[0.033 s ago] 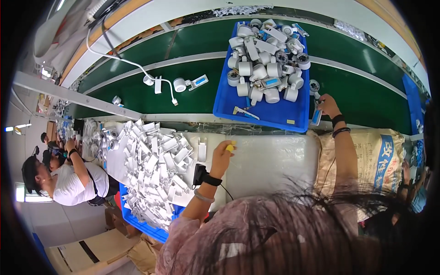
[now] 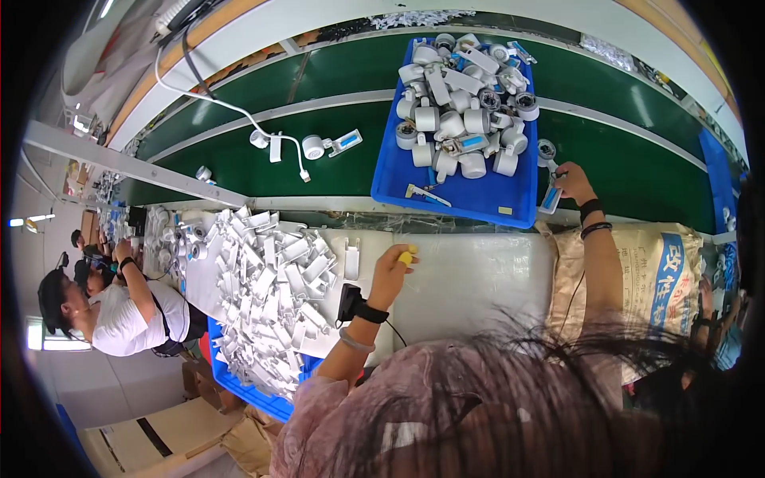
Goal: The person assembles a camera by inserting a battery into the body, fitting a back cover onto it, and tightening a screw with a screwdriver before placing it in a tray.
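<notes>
Hands at the workbench beside the green conveyor belt [image 2: 263, 163]
Left hand [image 2: 392, 271] is closed around a small yellow tool [image 2: 407, 256] above the white bench top [image 2: 470, 279]; right hand [image 2: 570, 182] pinches a blue-and-white part [image 2: 551, 197] just beside the blue tray [image 2: 478, 199]

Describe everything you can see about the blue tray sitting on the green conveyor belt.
The blue tray is a shallow rectangular bin that looks like moulded plastic, with a low raised rim. It rests flat on the green conveyor belt, its near edge by the white worktop. Its far half is heaped with white cylindrical parts, some with blue or dark metal faces; the near half is mostly bare, holding a few small loose pieces. The right hand is just beside its right near corner, holding a small blue-and-white part.
</notes>
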Tool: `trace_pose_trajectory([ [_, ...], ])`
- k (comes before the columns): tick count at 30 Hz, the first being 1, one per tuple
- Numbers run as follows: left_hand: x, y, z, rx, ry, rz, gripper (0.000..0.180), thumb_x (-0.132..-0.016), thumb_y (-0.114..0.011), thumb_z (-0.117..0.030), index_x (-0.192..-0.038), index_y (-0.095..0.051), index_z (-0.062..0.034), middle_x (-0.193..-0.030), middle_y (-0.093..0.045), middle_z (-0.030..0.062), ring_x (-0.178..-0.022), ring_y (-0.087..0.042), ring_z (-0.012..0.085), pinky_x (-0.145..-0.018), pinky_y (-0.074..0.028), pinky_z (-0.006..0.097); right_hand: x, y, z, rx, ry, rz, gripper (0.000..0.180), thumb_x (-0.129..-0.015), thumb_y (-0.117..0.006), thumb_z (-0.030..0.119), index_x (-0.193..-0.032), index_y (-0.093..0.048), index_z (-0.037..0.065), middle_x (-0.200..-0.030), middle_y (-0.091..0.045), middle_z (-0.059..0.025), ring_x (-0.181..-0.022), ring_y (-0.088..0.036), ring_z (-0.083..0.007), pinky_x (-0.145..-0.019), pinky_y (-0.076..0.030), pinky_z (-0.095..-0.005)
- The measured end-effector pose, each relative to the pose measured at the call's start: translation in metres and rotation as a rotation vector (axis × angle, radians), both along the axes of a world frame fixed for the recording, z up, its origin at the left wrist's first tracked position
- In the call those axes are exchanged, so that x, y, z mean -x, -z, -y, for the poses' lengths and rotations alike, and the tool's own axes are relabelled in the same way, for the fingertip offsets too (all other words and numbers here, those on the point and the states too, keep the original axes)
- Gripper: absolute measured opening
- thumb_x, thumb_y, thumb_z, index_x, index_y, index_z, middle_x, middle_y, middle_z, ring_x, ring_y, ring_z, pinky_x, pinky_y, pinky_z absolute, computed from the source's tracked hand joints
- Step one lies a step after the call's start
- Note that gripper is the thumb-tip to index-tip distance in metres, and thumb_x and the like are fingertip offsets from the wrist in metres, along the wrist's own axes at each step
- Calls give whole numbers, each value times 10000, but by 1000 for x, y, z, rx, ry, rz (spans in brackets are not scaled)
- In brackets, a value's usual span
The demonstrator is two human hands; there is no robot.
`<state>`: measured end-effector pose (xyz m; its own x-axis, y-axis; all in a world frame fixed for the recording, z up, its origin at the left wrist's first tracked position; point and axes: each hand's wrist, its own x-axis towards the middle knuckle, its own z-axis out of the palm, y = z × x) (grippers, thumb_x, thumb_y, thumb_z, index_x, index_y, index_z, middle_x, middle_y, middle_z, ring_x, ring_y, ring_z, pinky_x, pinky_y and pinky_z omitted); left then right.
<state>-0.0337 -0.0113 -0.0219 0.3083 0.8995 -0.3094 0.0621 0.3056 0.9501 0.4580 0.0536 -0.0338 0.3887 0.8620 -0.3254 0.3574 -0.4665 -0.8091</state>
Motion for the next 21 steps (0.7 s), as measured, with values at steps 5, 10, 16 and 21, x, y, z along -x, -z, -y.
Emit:
trace_pose_trajectory([
  [5, -30, -34, 10, -3, 185, 117, 248, -966, -464, -98, -1189, -550, -32, -1134, -627, 82, -963, -621, 164, -825, -495, 291, 21, -72, 42, -137, 47, -127, 281, -783, -667, 51, -1051, -594, 5, -818, -606, -35, -669, -601, -96, -578, -523, -222],
  [10, -67, -40, 28, -85, 307, 165, 279, -1001, -468, -222, -1194, -559, -43, -1143, -627, 80, -979, -612, 162, -840, -483, 299, 111, -79, 127, -306, -104, -370, 201, -854, -634, 18, -1048, -582, 39, -847, -610, 14, -736, -568, -52, -630, -466, -190],
  [16, -90, -19, 46, 427, 833, 37, 530, -970, -426, -521, -1106, -611, -44, -1004, -652, 69, -834, -615, 114, -641, -437, 205, 228, -49, 216, -263, -145, -362, 123, -869, -677, 91, -962, -611, 44, -834, -612, 21, -632, -498, -34, -564, -384, -169],
  [21, -78, -25, 72, 652, 646, 219, 384, -972, -516, -353, -1194, -544, -40, -986, -645, 77, -775, -627, 125, -626, -546, 291, 237, -64, 243, -231, -241, -473, 166, -902, -634, 109, -1045, -603, 28, -885, -644, -35, -705, -593, -58, -617, -448, -200],
])
